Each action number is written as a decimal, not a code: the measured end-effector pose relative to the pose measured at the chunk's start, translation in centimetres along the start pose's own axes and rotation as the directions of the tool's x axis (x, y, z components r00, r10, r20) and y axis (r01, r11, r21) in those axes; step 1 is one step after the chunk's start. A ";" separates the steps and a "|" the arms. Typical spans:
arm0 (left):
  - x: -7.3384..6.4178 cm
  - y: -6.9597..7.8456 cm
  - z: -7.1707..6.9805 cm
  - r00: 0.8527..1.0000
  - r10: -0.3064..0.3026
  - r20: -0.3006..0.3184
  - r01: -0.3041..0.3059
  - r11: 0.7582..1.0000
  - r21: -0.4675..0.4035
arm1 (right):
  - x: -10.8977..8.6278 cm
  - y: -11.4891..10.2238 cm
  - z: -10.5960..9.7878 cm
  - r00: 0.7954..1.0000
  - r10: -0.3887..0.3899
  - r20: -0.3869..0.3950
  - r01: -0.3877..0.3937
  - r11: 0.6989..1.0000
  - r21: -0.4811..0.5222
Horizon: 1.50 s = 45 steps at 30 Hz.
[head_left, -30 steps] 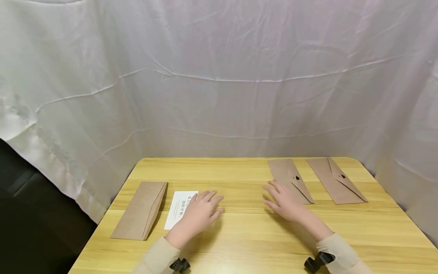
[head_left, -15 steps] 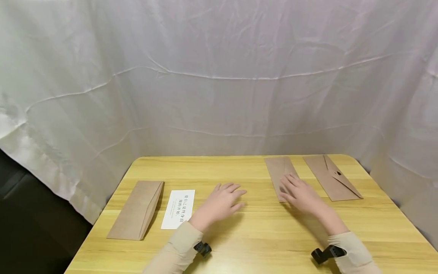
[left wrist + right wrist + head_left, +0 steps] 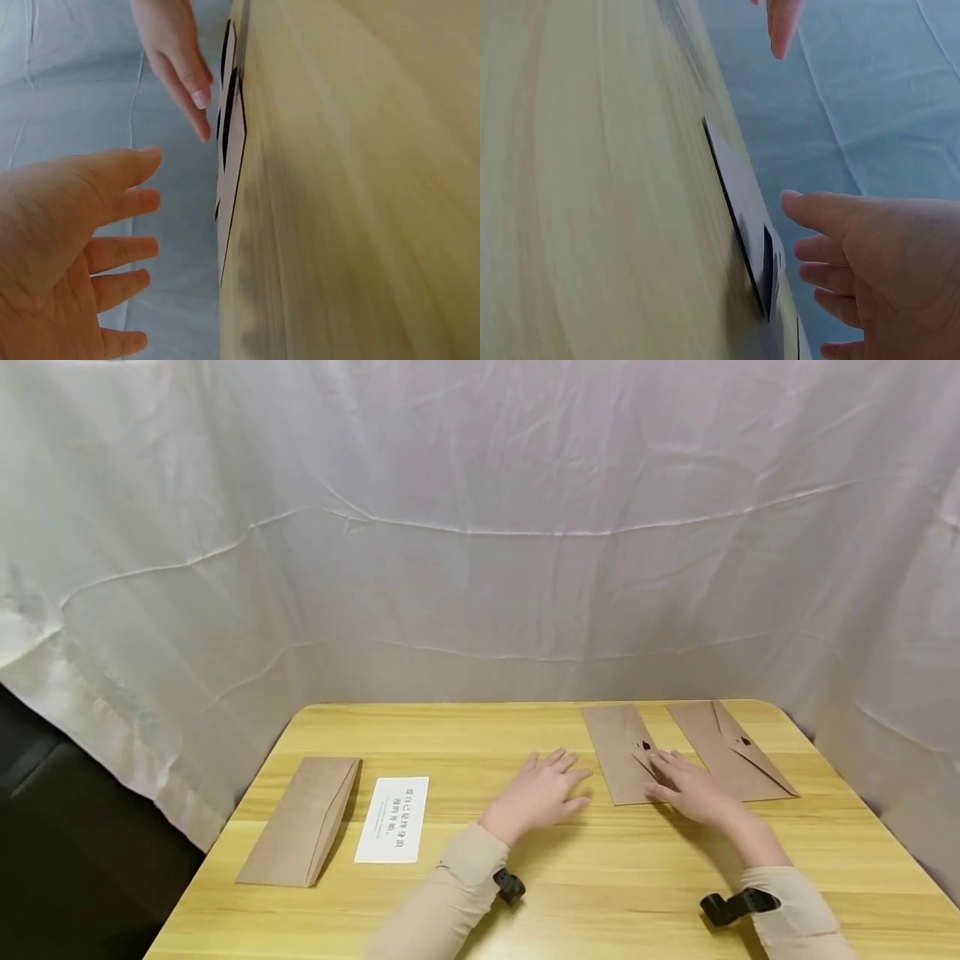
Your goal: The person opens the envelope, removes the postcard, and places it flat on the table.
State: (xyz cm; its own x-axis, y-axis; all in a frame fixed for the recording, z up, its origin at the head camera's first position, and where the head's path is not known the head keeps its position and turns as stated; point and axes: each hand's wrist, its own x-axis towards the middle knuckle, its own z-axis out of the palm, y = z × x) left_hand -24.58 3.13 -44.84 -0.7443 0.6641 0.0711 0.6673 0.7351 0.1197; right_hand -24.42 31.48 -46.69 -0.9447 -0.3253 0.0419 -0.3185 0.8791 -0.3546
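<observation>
My right hand [image 3: 693, 789] hovers above the lower right edge of a brown paper envelope [image 3: 609, 747], fingers spread and extended. A pointed flap with a small dark mark shows on that envelope. Beside it, to the right, a second flapped envelope [image 3: 731, 752] lies partly behind the hand. My left hand [image 3: 536, 797] is over the middle of the table, left of the first envelope, its fingers loosely spread and nothing in them. In the right wrist view the envelope [image 3: 739, 199] lies below the right hand [image 3: 855, 262], with a gap between them.
A third brown envelope [image 3: 296, 822] lies at the left of the wooden table [image 3: 465, 735], its side slightly raised. Next to it is a white card [image 3: 392, 820] with printed characters. A pale curtain [image 3: 480, 593] hangs behind the table; a black surface [image 3: 67, 843] is at far left.
My left hand has moved right, away from the white card to the table's middle. My right hand has shifted right across the nearer envelope, uncovering its dark mark again. The envelopes stay in place.
</observation>
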 end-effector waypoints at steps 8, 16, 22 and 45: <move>3.2 1.4 1.2 0.997 -0.070 0.042 0.070 0.998 -0.001 | -0.2 1.0 0.1 0.999 0.007 0.037 -0.008 1.000 0.024; 5.2 3.0 2.2 0.979 -0.159 0.130 0.152 0.986 0.060 | -0.4 1.3 0.0 0.999 0.016 0.043 -0.016 1.000 -0.001; 5.9 4.0 2.2 0.960 -0.189 0.208 0.178 0.981 0.072 | -0.5 1.3 0.1 0.998 0.026 0.052 -0.027 1.000 0.005; 4.3 2.7 2.7 0.950 -0.177 0.257 0.193 0.981 -0.036 | 0.1 -0.6 0.8 0.995 -0.052 0.084 0.055 0.998 -0.036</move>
State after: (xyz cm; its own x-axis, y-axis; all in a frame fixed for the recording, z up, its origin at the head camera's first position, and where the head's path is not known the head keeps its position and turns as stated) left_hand -25.92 8.32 -46.90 -0.8182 0.5357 -0.2086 0.5099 0.8439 0.1671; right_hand -24.23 30.69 -47.20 -0.9168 -0.3990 -0.0187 -0.3729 0.8718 -0.3176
